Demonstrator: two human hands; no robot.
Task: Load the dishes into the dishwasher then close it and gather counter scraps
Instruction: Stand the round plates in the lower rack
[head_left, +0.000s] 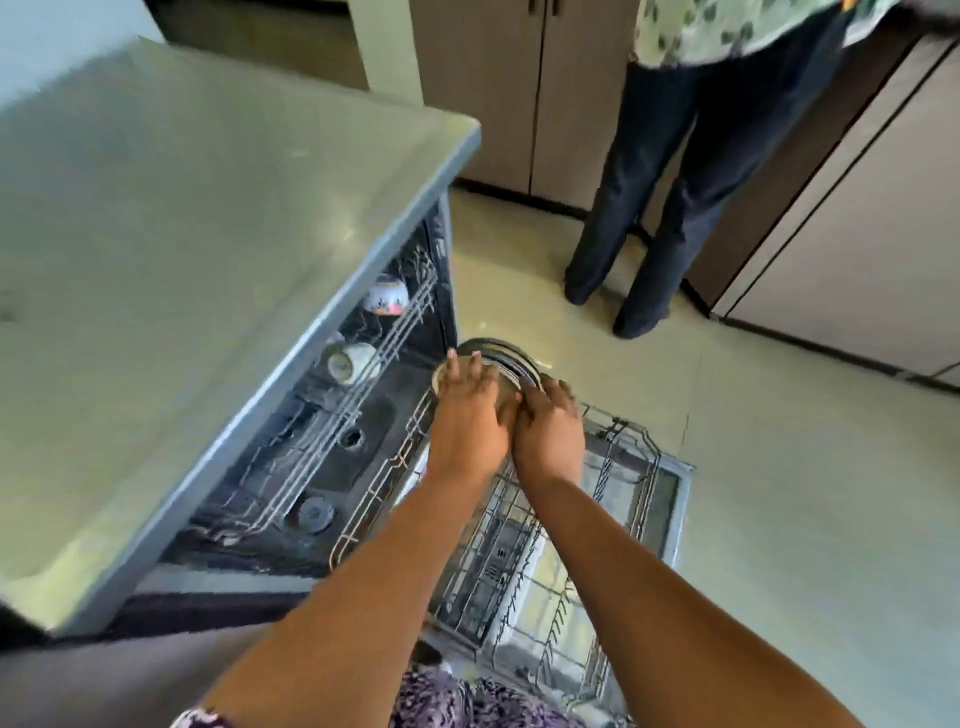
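Both hands, the left hand and right hand, grip upright plates over the pulled-out lower rack; the hands cover most of the plates, count unclear.

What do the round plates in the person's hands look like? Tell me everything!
The plates are a small stack of round, shiny metal-looking dishes with dark rims, standing on edge at the far end of the pulled-out lower rack. The left hand presses on the nearest one, the right hand grips the edges beside it. Their lower halves are hidden.
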